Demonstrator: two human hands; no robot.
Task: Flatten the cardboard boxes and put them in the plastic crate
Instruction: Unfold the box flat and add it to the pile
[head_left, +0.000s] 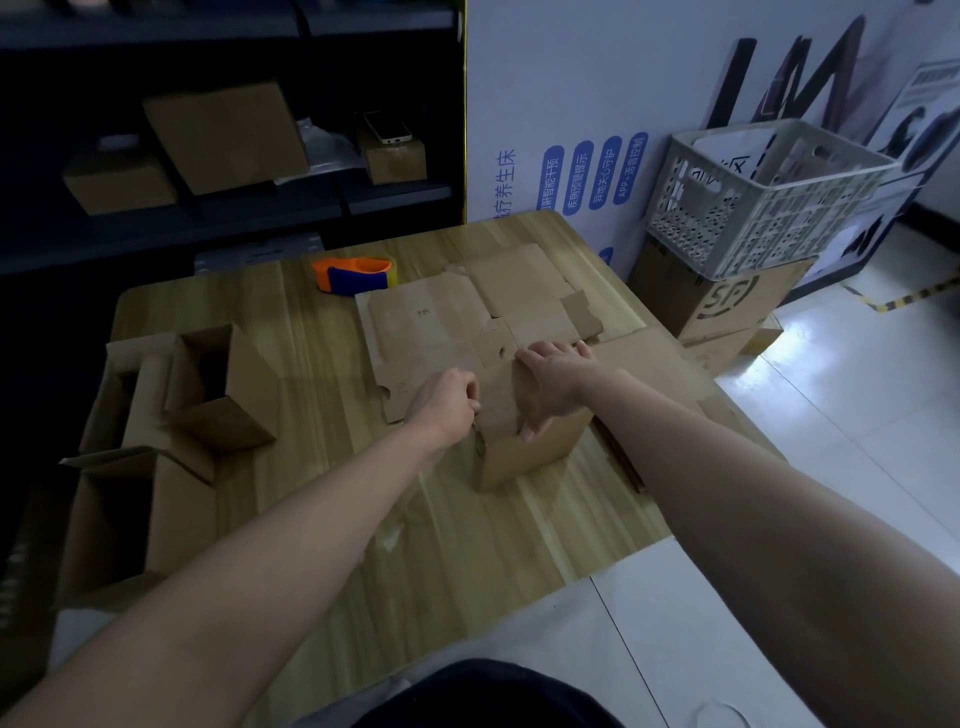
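A small brown cardboard box (530, 449) stands on the wooden table (457, 545) near its middle. My left hand (441, 402) pinches the box's left top edge. My right hand (553, 382) lies over its top flap with the thumb hooked on the front side. Behind the box lie flattened cardboard sheets (441, 322), spread toward the table's far right. The white plastic crate (753, 208) sits off the table at the right, on top of large cardboard cartons (727, 301). Several open boxes (156, 441) stand at the table's left edge.
An orange and blue tape dispenser (356, 274) sits at the table's far side. Dark shelves (234, 208) behind hold more boxes and a phone. A white printed wall panel (571, 130) stands behind the crate. Glossy white floor (857, 415) lies to the right.
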